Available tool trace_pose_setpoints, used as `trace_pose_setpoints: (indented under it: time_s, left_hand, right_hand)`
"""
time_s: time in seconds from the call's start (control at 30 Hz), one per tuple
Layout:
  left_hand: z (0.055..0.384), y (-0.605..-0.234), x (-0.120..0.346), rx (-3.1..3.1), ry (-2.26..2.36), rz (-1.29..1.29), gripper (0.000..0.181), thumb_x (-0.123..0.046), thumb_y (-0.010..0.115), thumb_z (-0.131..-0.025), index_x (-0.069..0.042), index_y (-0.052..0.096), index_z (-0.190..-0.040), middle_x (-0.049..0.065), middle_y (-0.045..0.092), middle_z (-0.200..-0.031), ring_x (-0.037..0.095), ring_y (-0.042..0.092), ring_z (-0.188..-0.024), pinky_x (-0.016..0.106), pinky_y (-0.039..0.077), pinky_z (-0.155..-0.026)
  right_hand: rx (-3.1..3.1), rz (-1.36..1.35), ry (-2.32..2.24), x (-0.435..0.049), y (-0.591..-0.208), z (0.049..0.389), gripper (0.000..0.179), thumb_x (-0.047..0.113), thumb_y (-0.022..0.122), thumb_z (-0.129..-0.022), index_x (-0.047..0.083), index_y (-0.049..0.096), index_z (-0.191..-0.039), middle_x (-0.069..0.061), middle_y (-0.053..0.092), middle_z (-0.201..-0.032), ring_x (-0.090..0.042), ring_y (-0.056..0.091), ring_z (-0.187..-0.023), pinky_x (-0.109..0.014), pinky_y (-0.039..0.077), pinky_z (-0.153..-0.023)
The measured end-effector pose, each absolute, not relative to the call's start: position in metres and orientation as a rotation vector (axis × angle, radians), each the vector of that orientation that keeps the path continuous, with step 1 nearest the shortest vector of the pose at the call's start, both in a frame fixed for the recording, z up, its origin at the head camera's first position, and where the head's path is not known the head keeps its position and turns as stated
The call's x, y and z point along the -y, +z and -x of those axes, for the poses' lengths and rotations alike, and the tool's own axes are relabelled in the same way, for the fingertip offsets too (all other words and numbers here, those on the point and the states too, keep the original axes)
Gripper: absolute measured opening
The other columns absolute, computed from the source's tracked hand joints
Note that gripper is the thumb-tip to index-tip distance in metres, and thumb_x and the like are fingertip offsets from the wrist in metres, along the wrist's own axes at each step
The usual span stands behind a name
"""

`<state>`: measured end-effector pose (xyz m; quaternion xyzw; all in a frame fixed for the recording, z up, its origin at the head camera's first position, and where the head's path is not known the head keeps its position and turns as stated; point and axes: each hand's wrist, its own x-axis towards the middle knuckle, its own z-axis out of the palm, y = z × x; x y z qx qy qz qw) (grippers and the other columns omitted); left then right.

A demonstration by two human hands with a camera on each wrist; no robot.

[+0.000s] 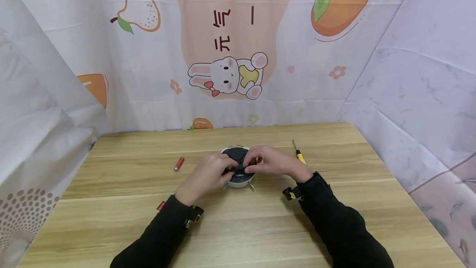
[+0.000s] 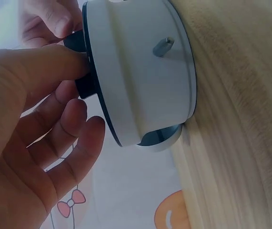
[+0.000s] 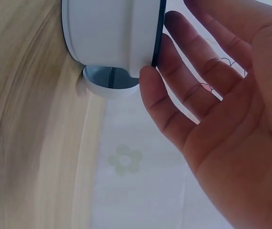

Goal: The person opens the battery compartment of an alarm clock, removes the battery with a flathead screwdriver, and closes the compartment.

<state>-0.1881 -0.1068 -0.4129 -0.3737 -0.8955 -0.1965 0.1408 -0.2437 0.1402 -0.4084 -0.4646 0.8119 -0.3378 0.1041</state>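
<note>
A white alarm clock [image 1: 239,184] with a black back [image 1: 235,152] lies face down on the table, its two short metal feet pointing toward me. My left hand [image 1: 213,172] pinches at a raised black part [image 2: 86,88] on that back, the thumb pressed along it in the left wrist view. From the other side my right hand [image 1: 273,161] holds the clock, its thumb and forefinger close over the middle of the back. Its other fingertips [image 3: 151,78] meet the rim in the right wrist view. A rounded white bell [image 3: 111,90] sticks out at the clock's far side.
To the left on the wooden table [image 1: 122,202] lies a red battery [image 1: 179,164]. A screwdriver [image 1: 300,156] with a yellow and black handle lies by my right wrist, its tip pointing away. Printed curtains [image 1: 145,73] hang behind the far table edge and at both sides.
</note>
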Motion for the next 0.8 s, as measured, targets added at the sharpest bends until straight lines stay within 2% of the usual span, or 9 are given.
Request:
trace_pose_setpoints:
  time_s: [0.17,0.4,0.8]
  left_hand:
    - [0.1880,-0.4137,0.1061,2.591,-0.571,1.060,0.014,-0.013,0.081,-0.086,-0.012,0.079,-0.100,-0.002,0.072,-0.090,0.015,0.065,-0.085,0.033,0.055,-0.076]
    - [0.1886,-0.4118,0.1095,2.638,-0.611,1.033,0.006,-0.015,0.082,-0.086,-0.013,0.078,-0.090,-0.007,0.070,-0.081,0.010,0.063,-0.078,0.029,0.053,-0.070]
    - [0.1897,-0.4103,0.1134,2.648,-0.610,1.080,0.004,-0.010,0.076,-0.086,-0.013,0.078,-0.089,-0.006,0.070,-0.082,0.009,0.061,-0.076,0.027,0.052,-0.069]
  right_hand:
    - [-2.417,1.390,-0.954,-0.1396,-0.4077,0.2433,0.008,0.020,0.071,-0.097,0.017,0.077,-0.102,0.009,0.067,-0.100,-0.007,0.059,-0.084,-0.040,0.054,-0.080]
    - [-2.419,1.351,-0.955,-0.1391,-0.4063,0.2426,0.005,0.017,0.071,-0.098,0.015,0.075,-0.100,0.009,0.067,-0.098,-0.008,0.062,-0.086,-0.041,0.055,-0.082]
    - [-2.395,1.341,-0.942,-0.1400,-0.4050,0.2421,0.009,0.018,0.067,-0.100,0.014,0.075,-0.104,0.008,0.067,-0.100,-0.008,0.062,-0.090,-0.042,0.055,-0.084]
